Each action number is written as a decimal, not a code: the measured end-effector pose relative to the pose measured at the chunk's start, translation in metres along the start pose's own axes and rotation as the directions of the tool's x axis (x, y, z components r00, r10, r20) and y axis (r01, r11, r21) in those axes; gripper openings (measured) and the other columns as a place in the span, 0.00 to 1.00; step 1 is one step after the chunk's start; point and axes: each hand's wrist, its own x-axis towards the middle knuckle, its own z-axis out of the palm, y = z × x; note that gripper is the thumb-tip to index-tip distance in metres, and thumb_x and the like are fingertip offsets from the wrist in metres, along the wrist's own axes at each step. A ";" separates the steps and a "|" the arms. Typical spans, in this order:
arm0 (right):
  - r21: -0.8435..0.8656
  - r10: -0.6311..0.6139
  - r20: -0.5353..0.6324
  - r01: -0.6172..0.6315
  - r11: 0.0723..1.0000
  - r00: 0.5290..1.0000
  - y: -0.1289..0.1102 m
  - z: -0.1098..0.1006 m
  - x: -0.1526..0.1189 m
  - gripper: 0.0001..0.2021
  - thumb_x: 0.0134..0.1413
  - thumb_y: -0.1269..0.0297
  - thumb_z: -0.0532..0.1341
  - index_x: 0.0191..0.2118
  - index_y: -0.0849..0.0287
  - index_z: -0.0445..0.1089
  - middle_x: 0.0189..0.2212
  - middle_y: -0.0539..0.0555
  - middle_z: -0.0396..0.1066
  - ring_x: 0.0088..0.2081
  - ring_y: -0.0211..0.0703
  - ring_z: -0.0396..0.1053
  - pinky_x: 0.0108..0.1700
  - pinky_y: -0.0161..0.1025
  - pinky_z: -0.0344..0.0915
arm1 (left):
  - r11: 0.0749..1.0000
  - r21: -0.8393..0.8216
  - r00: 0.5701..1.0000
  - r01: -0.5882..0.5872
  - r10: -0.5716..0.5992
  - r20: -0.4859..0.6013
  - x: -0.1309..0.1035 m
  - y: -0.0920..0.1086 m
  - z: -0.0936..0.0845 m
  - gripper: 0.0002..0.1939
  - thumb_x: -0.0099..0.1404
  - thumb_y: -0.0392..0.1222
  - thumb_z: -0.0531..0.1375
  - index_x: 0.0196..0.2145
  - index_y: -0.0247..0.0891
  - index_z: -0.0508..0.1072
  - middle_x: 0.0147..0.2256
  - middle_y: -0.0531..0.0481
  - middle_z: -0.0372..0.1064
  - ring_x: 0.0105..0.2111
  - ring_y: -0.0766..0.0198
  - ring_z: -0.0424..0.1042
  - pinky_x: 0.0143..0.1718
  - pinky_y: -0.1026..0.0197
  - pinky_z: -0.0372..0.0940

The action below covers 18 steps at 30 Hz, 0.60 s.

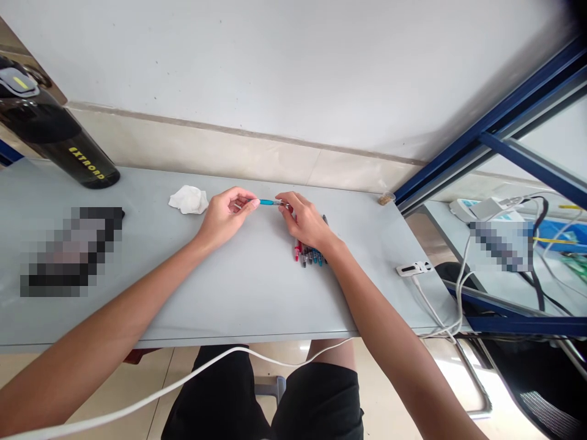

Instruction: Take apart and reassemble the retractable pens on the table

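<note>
A slim blue pen [266, 202] is held level above the grey table between my two hands. My left hand [226, 212] pinches its left end with thumb and fingers. At the other end, the fingertips of my right hand [300, 219] close around the pen's clear or metallic tip, whose detail is too small to tell. Under and beside my right wrist lies a row of several pens [308, 256] with red, dark and teal ends, partly hidden by the hand. Just left of my left hand rests a crumpled white tissue [188, 200].
A black bottle [59, 134] stands at the back left, behind a blurred flat dark object [73, 250]. A small clear container [386, 198] sits at the right back corner. Near the right edge lies a white plug-like device [413, 269] with a cable. A white cable [183, 379] crosses before my legs.
</note>
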 end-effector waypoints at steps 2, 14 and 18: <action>-0.003 0.000 -0.003 0.000 1.000 1.000 0.000 0.000 0.000 0.14 0.79 0.59 0.52 0.59 0.54 0.70 0.49 0.62 0.76 0.44 0.53 0.73 0.49 0.51 0.70 | 1.000 0.001 1.000 -0.020 0.020 -0.004 0.001 -0.002 0.000 0.16 0.69 0.56 0.71 0.45 0.42 0.83 0.41 0.45 0.81 0.42 0.57 0.78 0.42 0.58 0.71; 0.016 -0.018 -0.016 0.018 1.000 1.000 -0.001 0.000 0.003 0.15 0.82 0.55 0.49 0.51 0.53 0.71 0.43 0.58 0.74 0.42 0.51 0.69 0.49 0.49 0.67 | 0.999 0.033 1.000 0.002 -0.001 -0.017 0.001 -0.002 0.001 0.25 0.73 0.67 0.64 0.34 0.42 0.72 0.32 0.49 0.76 0.33 0.60 0.73 0.34 0.59 0.65; -0.013 -0.008 -0.035 0.007 1.000 0.999 0.003 -0.001 0.002 0.11 0.81 0.58 0.51 0.50 0.53 0.68 0.44 0.59 0.74 0.45 0.52 0.70 0.52 0.50 0.66 | 1.000 0.017 0.999 0.013 -0.012 -0.052 0.003 0.000 -0.002 0.29 0.75 0.70 0.59 0.30 0.42 0.66 0.29 0.50 0.73 0.30 0.62 0.70 0.35 0.59 0.65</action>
